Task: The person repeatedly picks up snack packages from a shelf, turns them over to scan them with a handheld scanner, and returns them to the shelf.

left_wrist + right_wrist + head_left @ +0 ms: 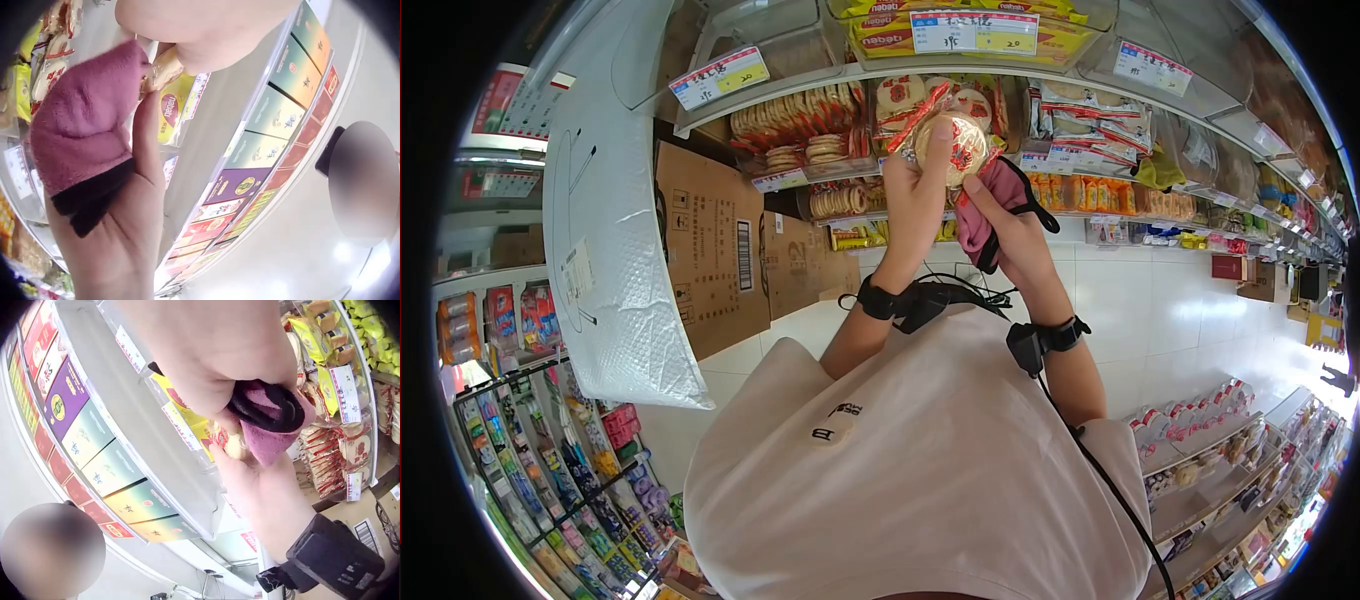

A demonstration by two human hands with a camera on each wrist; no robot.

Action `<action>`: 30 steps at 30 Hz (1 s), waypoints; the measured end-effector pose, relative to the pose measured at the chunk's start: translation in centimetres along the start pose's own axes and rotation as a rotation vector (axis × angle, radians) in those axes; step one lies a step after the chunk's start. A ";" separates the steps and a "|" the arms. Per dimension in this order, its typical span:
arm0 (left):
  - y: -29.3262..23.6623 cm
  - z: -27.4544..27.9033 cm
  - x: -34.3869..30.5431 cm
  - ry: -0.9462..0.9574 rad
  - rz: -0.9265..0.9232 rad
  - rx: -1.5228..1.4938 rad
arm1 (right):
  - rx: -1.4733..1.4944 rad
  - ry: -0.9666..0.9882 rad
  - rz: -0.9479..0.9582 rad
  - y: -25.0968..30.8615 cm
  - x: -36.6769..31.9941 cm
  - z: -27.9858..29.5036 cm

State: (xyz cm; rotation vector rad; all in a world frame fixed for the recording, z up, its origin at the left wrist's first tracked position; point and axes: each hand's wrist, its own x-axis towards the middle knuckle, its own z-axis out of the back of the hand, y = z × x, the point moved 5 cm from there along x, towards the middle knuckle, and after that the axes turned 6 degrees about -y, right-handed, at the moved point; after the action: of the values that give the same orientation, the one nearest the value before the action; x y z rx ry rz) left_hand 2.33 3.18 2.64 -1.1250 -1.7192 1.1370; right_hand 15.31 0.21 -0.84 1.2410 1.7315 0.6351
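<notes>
While the left hand [915, 200] is gripping a round cracker packet [962, 145], fingers curled on its rim, the packet is facing flat toward the person, its red crimped end slanting up and left. It is hanging just under the front edge of the shelf [840, 72], near the middle. The right hand [1020, 240] is clutching a pink cloth [998, 185] against the packet's lower right side, partly covering it. Stacked crackers [800, 120] are sitting behind, with cardboard boxes [710, 250] standing beyond the shelf's left end.

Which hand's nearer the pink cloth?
Right. The right hand grips the pink cloth; the left hand is beside it, holding the round cracker pack.
</notes>
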 end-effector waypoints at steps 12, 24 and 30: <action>1.6 1.3 -0.3 0.065 0.486 -0.489 | -1.000 -0.222 0.811 5.2 -1.3 0.0; 1.0 0.7 -0.5 0.099 0.563 -0.487 | -0.746 -0.293 0.858 6.3 -3.0 -1.0; -0.8 0.1 -0.9 0.189 0.597 -0.656 | -1.241 0.144 1.148 1.9 -5.1 -6.3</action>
State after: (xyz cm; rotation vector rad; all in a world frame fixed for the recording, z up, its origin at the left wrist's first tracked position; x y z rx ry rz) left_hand 2.37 2.16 3.23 -2.1820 -1.6928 0.7472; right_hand 11.22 -3.30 5.58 1.0807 0.2426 2.0538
